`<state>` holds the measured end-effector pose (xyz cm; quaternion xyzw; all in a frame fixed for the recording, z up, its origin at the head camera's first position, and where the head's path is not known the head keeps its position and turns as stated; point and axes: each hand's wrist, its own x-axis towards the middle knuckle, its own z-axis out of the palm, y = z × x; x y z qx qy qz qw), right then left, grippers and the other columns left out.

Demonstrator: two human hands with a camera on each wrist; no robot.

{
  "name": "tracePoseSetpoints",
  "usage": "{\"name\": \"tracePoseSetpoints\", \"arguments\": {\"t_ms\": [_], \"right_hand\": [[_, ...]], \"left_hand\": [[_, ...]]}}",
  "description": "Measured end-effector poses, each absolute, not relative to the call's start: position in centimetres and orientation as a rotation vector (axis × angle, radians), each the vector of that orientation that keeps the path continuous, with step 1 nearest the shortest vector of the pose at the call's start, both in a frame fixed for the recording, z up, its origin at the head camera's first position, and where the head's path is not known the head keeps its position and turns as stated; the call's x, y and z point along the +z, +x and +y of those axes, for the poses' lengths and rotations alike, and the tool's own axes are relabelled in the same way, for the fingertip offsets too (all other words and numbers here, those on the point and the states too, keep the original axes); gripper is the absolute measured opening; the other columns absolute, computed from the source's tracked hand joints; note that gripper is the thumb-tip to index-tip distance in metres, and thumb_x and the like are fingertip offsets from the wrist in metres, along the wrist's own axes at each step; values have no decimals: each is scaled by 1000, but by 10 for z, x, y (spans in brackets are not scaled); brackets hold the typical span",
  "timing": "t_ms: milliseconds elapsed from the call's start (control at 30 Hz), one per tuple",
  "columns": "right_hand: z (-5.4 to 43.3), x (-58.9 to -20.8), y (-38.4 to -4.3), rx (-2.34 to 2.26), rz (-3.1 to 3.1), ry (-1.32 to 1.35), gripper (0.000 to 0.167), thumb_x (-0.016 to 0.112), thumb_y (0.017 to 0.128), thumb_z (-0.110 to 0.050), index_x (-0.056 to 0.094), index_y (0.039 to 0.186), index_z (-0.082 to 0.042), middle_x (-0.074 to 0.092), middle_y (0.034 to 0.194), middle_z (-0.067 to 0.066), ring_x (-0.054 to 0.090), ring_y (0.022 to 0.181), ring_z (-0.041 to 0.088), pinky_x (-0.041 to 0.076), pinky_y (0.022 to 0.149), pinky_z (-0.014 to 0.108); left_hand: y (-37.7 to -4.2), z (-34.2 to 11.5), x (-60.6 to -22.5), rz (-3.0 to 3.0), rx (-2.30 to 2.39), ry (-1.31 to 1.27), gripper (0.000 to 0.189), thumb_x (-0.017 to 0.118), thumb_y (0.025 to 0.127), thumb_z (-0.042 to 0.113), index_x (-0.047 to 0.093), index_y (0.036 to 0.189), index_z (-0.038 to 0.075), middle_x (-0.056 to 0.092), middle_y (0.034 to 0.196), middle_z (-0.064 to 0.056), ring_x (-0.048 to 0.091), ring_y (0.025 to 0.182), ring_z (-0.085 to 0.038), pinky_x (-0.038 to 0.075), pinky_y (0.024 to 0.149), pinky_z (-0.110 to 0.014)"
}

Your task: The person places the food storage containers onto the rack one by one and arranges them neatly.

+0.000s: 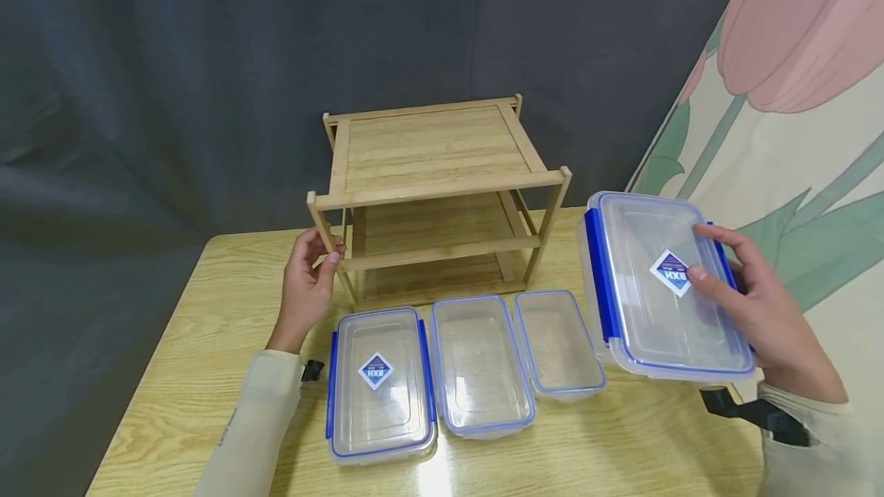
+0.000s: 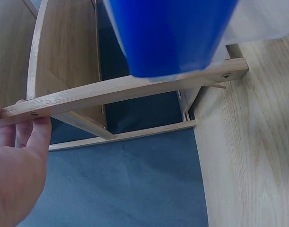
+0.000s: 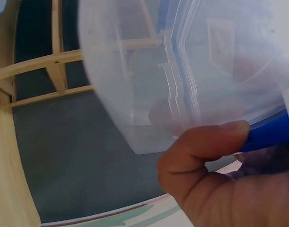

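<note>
A wooden shelf rack (image 1: 442,148) with three tiers stands at the back of the table. My left hand (image 1: 311,278) grips its front left post (image 2: 111,92), thumb on one side and fingers on the other. On the right, my right hand (image 1: 760,297) holds a clear lidded food container (image 1: 663,328) with blue side clips, raised and tilted above the table. Its thumb lies on the lid near a blue and white label. In the right wrist view, the thumb (image 3: 210,142) presses by a blue clip (image 3: 267,132); the other fingers are partly hidden.
In front of the rack lie a lidded container (image 1: 380,420) with blue clips and two smaller clear containers, one middle-sized (image 1: 483,366) and one small (image 1: 559,343). A dark curtain (image 1: 414,21) hangs behind the wooden table (image 1: 173,374). A flower-patterned cloth (image 1: 794,175) covers the right side.
</note>
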<state>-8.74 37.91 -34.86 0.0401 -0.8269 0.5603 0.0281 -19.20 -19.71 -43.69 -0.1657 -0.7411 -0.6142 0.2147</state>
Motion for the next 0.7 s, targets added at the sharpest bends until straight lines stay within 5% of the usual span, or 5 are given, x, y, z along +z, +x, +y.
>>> {"name": "tracePoseSetpoints", "arguments": {"t_ms": [700], "right_hand": [[355,-307,-97,2177,-2151,224,62,52,107,3,41,161,-27,60,123,2,79,79,21,63,54,42]], "left_hand": [[-195,-198,-439,-2092,-1673,-448,42,55,107,-1,48,148,0,63,122,-28,65,109,-18,56,93,-13]]}}
